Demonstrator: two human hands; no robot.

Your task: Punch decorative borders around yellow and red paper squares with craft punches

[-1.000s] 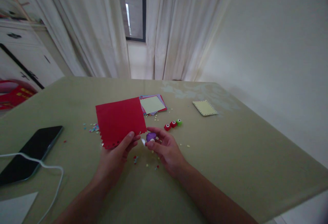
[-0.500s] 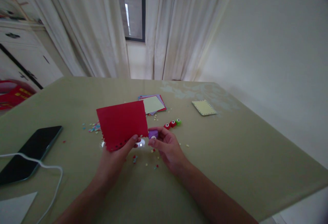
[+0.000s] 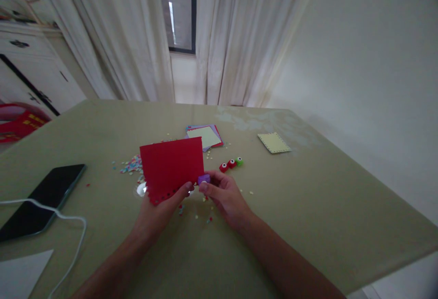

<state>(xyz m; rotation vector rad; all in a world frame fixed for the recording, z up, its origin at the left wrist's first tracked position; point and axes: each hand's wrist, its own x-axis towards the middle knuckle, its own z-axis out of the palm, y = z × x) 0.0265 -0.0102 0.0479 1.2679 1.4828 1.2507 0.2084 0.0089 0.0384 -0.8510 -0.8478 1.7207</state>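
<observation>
A red sheet of card (image 3: pixel 173 165) stands raised and tilted above the table, with small holes along its lower edge. My left hand (image 3: pixel 163 210) is closed on that lower edge, thumb on the near face. To its right, my right hand (image 3: pixel 226 196) pinches a small purple craft hole punch (image 3: pixel 204 179) between thumb and fingers. The punch sits at the card's lower right corner; whether the paper is inside its slot cannot be made out. Behind my right hand lie two red punches (image 3: pixel 232 163) and a green punch (image 3: pixel 239 161) in a row.
Punched paper bits (image 3: pixel 132 165) lie scattered on the table. Stacked coloured sheets (image 3: pixel 205 136) and a cream card with holes round its edges (image 3: pixel 274 143) lie farther back. At left are a black tablet (image 3: pixel 48 196), a white cable (image 3: pixel 80 244) and white paper (image 3: pixel 23 274).
The red card has shifted right with my left hand, bringing its right edge closer to the purple punch. My right hand stays nearly in place, still pinching the punch.
</observation>
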